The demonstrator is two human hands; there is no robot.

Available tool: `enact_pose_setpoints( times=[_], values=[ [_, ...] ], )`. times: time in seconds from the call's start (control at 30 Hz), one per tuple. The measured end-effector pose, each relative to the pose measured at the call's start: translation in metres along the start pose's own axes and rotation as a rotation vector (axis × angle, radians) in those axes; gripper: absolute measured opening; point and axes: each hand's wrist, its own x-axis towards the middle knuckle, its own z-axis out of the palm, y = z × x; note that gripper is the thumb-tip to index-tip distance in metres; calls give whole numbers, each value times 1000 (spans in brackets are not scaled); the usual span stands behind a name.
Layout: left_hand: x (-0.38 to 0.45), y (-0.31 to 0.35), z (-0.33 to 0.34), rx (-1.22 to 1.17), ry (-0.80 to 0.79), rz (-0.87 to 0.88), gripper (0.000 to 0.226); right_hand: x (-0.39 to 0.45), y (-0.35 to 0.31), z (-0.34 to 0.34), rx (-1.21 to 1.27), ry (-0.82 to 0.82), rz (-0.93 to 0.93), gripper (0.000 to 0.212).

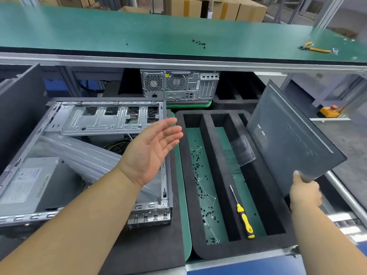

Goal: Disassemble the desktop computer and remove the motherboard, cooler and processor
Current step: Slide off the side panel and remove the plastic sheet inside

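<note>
1. Nearest the camera, two bare forearms reach in from the bottom edge, well apart from each other.
2. Left hand point(153, 151) hovers palm-up over the right side of the opened computer case point(85, 161), fingers straight and spread a little, holding nothing and touching nothing.
3. Right hand point(304, 192) grips the near corner of the dark side panel point(294, 139), fingers curled round its edge; the panel stands tilted on that corner above the right side of the foam tray point(186, 155), its far edge raised.
4. Lying on its side to the left, the case shows its interior: a grey power supply point(29, 183) at the near left, a silver drive cage point(105, 118) along the far edge, dark cables behind the left hand. The motherboard cannot be made out in the blur.
5. Between the case's right wall and the tray runs a narrow green strip of mat.
6. Inside the black tray are long compartments side by side: the left one holds scattered small black screws point(200, 183) and thin ties; the next holds a yellow-handled screwdriver point(243, 213) lying lengthwise, tip far; a clear plastic piece point(243, 153) leans over the divider just beside the panel.
7. Farther back, a second computer point(179, 86) stands with its rear ports facing the camera.
8. Above it, the green shelf point(79, 30) carries a few loose screws and yellow-handled pliers point(315, 49) at the far right.
</note>
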Motion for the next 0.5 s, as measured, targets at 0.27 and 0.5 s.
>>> enact_pose_setpoints(
  times=[0.27,0.5],
  values=[
    [-2,0,3,-8,13,1,42,-4,-29,8,-1,-193,9,62],
    [-7,7,-5,-15,55,38,39,-8,-58,30,168,-399,45,48]
  ],
)
